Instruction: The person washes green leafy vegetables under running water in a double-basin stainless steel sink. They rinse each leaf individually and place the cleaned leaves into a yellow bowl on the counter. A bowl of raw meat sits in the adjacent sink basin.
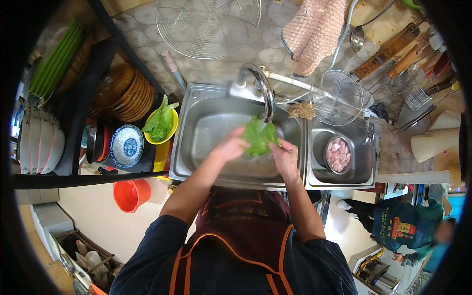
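Note:
A green lettuce leaf [258, 137] is spread under the chrome faucet [270, 99], above the large basin of a stainless steel sink [206, 155]. My right hand [284, 155] pinches the leaf's right edge between thumb and fingers. At its left side is my left hand [233, 144], blurred by motion; whether its fingers grip the leaf or only rub it is unclear. Left of the sink, a yellow bowl [176, 123] holds more lettuce leaves [160, 121]. In the smaller basin on the right stands a metal bowl [326, 156] of pale pink raw meat pieces [338, 155].
Blue-and-white bowls [126, 145] and stacked brown dishes [129, 92] fill the left shelf. A wire strainer [336, 96] hangs behind the small basin, near a pink towel [313, 35]. An orange-red bucket [131, 195] stands on the floor. Another person [402, 225] is at the right.

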### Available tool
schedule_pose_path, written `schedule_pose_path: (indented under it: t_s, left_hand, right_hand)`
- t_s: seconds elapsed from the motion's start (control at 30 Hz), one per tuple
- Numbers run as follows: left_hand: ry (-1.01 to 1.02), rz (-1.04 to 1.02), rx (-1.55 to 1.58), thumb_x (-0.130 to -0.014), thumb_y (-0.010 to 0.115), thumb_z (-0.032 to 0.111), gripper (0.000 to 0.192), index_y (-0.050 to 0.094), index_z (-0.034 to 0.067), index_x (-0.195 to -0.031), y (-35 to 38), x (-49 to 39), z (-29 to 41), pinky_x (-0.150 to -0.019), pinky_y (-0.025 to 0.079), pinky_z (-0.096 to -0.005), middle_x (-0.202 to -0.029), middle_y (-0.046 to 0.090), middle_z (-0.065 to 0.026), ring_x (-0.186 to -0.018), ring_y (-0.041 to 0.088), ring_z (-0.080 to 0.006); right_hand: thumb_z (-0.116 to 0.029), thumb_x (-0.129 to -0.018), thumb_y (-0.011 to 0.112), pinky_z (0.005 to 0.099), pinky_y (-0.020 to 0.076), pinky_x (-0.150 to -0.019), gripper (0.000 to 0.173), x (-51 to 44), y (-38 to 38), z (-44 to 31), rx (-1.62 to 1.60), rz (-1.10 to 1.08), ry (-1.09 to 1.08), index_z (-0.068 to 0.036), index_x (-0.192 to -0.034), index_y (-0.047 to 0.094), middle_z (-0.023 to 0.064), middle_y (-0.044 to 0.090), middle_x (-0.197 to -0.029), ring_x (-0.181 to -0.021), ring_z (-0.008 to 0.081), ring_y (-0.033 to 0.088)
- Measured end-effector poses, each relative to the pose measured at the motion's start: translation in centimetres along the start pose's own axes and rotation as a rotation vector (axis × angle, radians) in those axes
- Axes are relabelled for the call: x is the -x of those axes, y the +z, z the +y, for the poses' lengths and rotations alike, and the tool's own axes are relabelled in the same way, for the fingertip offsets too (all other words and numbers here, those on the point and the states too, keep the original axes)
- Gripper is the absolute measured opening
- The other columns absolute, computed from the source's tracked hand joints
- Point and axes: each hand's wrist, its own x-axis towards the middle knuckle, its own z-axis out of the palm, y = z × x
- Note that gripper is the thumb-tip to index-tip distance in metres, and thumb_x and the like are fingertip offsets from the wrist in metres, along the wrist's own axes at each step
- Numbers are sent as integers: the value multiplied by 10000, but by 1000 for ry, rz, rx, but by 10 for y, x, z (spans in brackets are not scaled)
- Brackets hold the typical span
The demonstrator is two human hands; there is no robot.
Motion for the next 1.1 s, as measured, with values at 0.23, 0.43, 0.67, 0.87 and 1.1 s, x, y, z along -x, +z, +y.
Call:
schedule_pose_path:
  t_s: [0.23,0.43,0.67,0.87,1.1]
  left_hand:
    - [-35,-57,7,-809,539,-158,531,576,-3,-1315,4,-8,4,-1042,504,-408,-1246,661,-129,-1172,641,-257]
    - [27,36,-72,-973,610,25,257,628,29,-1229,18,-2,5,-962,551,-379,-1188,688,-100,-1083,674,-204]
    - [3,277,-221,-971,610,16,238,651,1,-1205,12,-2,8,-878,579,-345,-1105,711,-87,-980,700,-182]
    - [1,222,-392,-959,628,19,219,663,-27,-1170,20,2,15,-795,578,-302,-1049,715,-83,-910,701,-156]
    - [77,246,-621,-856,749,-19,255,686,-40,-1102,33,9,15,-746,565,-279,-969,719,-75,-826,691,-141]
  right_hand:
    - [83,-877,674,211,475,-646,168,4,-6,-2,184,8,35,65,-1032,736,59,732,-913,-734,90,631]
    - [28,-882,674,210,481,-702,186,8,2,0,182,-48,77,26,-1046,762,6,728,-897,-769,52,605]
    - [6,-901,685,266,526,-849,189,-7,20,-27,387,64,-29,40,-1079,742,53,735,-978,-899,121,666]
    - [-49,-901,726,250,523,-806,165,-25,32,-38,511,-96,-49,25,-1047,748,44,733,-958,-866,102,653]
    - [-46,-910,715,238,493,-711,46,-26,38,-27,448,-103,-5,-2,-895,720,10,692,-841,-772,71,610]
